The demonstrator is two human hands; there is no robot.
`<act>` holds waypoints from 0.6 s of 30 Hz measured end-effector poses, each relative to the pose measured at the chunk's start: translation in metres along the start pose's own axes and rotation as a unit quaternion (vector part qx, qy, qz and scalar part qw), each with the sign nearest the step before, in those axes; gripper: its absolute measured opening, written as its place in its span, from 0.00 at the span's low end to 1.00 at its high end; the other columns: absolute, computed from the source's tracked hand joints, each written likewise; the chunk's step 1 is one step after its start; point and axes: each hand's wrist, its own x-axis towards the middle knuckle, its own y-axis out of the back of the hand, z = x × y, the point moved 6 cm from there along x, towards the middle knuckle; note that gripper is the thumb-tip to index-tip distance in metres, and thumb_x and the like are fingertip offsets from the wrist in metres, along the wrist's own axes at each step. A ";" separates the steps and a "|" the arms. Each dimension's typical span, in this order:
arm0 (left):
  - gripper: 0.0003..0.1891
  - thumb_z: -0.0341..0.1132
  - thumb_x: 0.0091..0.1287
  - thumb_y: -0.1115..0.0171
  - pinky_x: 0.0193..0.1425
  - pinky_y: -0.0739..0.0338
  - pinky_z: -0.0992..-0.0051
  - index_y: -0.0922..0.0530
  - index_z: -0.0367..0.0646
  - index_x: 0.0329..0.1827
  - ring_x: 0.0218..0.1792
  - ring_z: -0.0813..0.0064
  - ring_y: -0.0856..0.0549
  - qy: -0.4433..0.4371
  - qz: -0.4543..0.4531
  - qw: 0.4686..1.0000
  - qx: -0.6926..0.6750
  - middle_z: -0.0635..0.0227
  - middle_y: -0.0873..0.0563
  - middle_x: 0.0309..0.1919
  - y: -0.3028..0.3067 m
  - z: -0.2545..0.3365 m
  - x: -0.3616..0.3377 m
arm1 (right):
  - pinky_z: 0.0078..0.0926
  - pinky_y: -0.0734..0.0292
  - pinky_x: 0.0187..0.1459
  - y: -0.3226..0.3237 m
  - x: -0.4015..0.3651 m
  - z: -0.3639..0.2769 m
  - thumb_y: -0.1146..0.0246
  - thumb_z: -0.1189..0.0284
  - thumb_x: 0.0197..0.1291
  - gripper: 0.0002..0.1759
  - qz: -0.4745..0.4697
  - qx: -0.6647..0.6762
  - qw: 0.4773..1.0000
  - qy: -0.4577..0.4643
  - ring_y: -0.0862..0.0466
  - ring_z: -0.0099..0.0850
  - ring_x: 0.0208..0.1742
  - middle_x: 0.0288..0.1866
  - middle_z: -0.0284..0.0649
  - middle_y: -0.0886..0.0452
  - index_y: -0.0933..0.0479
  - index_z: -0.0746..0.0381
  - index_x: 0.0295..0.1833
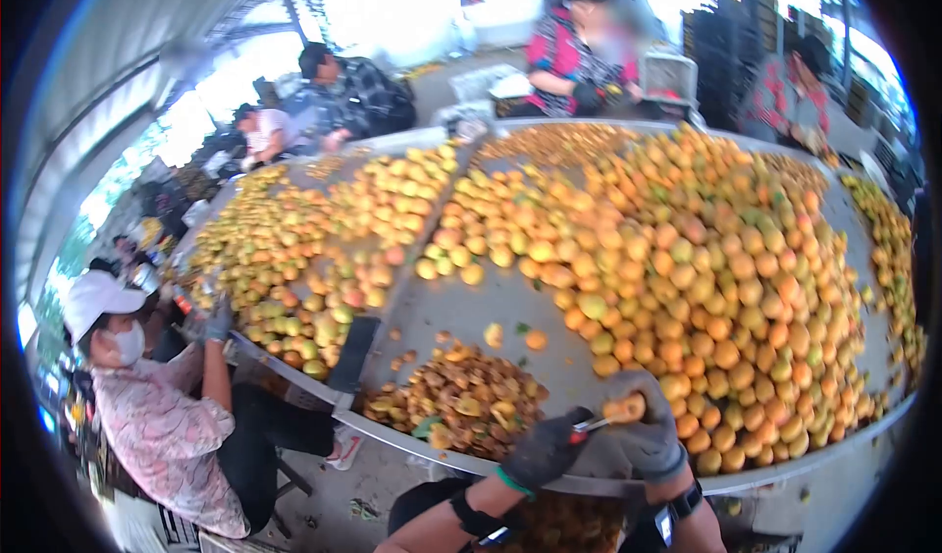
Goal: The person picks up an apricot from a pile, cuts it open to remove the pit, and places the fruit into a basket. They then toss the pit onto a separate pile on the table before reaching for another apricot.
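Observation:
My left hand, in a dark grey glove, is closed around a small red-handled knife. The knife's metal end reaches to an apricot. That apricot sits in the fingers of my right hand, which wears a lighter grey glove. Both hands are over the near edge of a metal table. Just left of them lies a heap of brownish apricot pieces. To the right rises a large pile of whole apricots.
A metal divider splits the table, with more apricots beyond it. A person in a white cap sits at the left. Other people work along the far side. Stacked dark crates stand behind.

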 end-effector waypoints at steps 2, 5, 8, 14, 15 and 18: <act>0.11 0.34 0.64 0.39 0.35 0.22 0.58 0.23 0.44 0.48 0.35 0.48 0.16 0.011 0.005 1.000 0.027 0.51 0.17 0.33 0.002 0.002 0.004 | 0.24 0.29 0.49 -0.010 0.002 0.004 0.31 0.81 0.43 0.24 -0.021 0.079 0.997 0.000 0.26 0.26 0.44 0.45 0.36 0.29 0.30 0.61 0.48; 0.12 0.34 0.64 0.38 0.38 0.22 0.58 0.22 0.42 0.49 0.37 0.48 0.16 0.012 0.019 1.000 0.001 0.51 0.17 0.33 -0.004 -0.002 0.003 | 0.22 0.29 0.47 -0.015 0.000 -0.001 0.34 0.81 0.44 0.22 0.030 0.168 0.985 -0.013 0.25 0.27 0.44 0.45 0.37 0.29 0.31 0.63 0.48; 0.12 0.34 0.65 0.38 0.38 0.22 0.58 0.22 0.41 0.49 0.37 0.48 0.16 0.029 0.013 0.999 -0.022 0.51 0.16 0.33 -0.006 -0.006 0.002 | 0.25 0.29 0.46 -0.017 -0.001 -0.003 0.38 0.82 0.39 0.24 0.043 0.144 0.989 -0.008 0.26 0.30 0.43 0.45 0.41 0.29 0.31 0.61 0.47; 0.11 0.33 0.66 0.39 0.39 0.22 0.59 0.21 0.40 0.49 0.37 0.47 0.16 0.012 0.016 0.999 -0.043 0.50 0.16 0.34 -0.012 -0.017 0.001 | 0.24 0.31 0.48 -0.025 0.001 -0.006 0.43 0.82 0.37 0.22 0.031 0.062 0.997 0.023 0.28 0.29 0.44 0.43 0.40 0.31 0.31 0.63 0.46; 0.11 0.33 0.66 0.39 0.39 0.22 0.59 0.21 0.40 0.49 0.37 0.47 0.16 0.015 0.021 0.999 -0.041 0.50 0.16 0.34 -0.014 -0.022 -0.001 | 0.26 0.31 0.49 -0.024 0.002 -0.004 0.44 0.82 0.37 0.22 0.031 0.071 0.996 0.036 0.28 0.30 0.44 0.44 0.41 0.31 0.32 0.63 0.45; 0.11 0.32 0.66 0.40 0.40 0.22 0.61 0.22 0.37 0.49 0.38 0.47 0.16 -0.040 0.082 0.994 -0.061 0.49 0.17 0.34 -0.012 -0.022 -0.004 | 0.29 0.32 0.51 -0.026 0.000 -0.009 0.44 0.81 0.38 0.21 0.026 0.059 0.997 0.048 0.29 0.32 0.43 0.43 0.41 0.32 0.32 0.64 0.44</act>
